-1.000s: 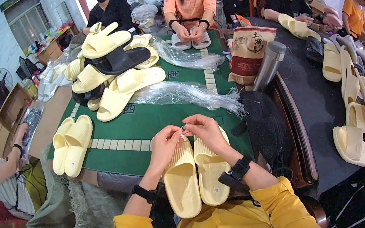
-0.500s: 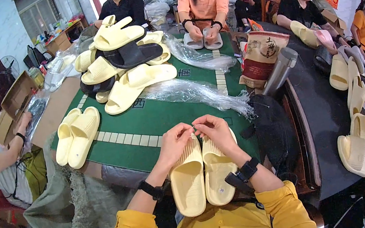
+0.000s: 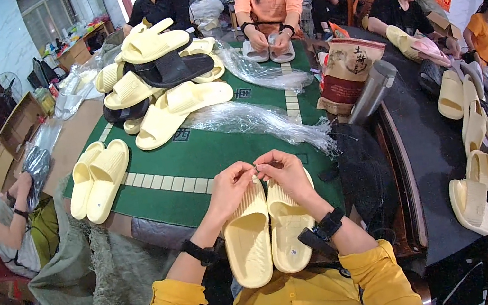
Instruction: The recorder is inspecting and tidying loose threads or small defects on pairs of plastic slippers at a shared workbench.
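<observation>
Two pale yellow slides [image 3: 267, 230] lay side by side at the near edge of the green table mat [image 3: 193, 161], soles toward me, touching along their inner edges. A second pair of yellow slides [image 3: 98, 178] sat well apart to the left. Farther off rose a heap of slides [image 3: 163, 82] — about eight yellow ones that I could count, plus two black.

Crumpled clear plastic wrap [image 3: 258, 120] stretched across the mat between the heap and my pair. To the right stood a brown paper bag [image 3: 350, 68] and a grey metal flask [image 3: 373, 90], with a black bag [image 3: 362, 177] just beside my right slide. Nothing lay between me and my pair.

My left hand [image 3: 230, 187] and my right hand [image 3: 287, 174] met over the far ends of the slides, wrists bent inward, fingertips nearly touching. Both were pinched almost closed on something tiny at the toes — too small for me to tell what. Each wrist wore a black band.
</observation>
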A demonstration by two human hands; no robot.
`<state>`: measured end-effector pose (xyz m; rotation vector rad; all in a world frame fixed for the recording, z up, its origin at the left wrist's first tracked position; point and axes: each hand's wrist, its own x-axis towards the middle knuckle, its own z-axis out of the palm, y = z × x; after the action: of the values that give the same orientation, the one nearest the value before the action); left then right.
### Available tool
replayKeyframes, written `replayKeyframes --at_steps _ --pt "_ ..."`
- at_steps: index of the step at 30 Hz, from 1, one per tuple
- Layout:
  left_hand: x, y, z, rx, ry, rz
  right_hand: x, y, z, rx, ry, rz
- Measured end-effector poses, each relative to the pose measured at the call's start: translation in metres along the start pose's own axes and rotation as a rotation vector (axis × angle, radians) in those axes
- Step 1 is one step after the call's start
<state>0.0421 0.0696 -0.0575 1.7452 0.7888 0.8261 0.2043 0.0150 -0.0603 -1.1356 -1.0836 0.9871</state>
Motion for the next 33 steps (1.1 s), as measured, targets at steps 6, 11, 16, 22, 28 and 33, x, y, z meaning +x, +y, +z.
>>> replayKeyframes --at_steps 6,11,16,22,28,33 --pt "-0.001 0.001 0.000 0.034 0.008 -0.025 0.000 -0.001 0.001 -0.031 -0.009 -0.037" --pt "-0.001 -0.001 -0.001 0.160 0.048 0.027 0.004 0.012 -0.001 -0.063 -0.072 -0.071" --pt "-0.004 0.005 0.004 -0.070 -0.026 0.006 0.009 0.023 -0.001 -0.163 -0.016 -0.289" --pt "-0.001 0.005 0.002 0.054 0.022 0.058 0.007 0.013 0.004 -0.037 -0.030 -0.184" --pt "0.005 -0.002 -0.001 0.058 0.016 0.024 0.007 0.014 0.001 0.087 -0.081 -0.089" --pt "0.002 0.002 -0.001 0.016 -0.014 -0.023 0.006 0.014 0.000 0.105 -0.009 -0.183"
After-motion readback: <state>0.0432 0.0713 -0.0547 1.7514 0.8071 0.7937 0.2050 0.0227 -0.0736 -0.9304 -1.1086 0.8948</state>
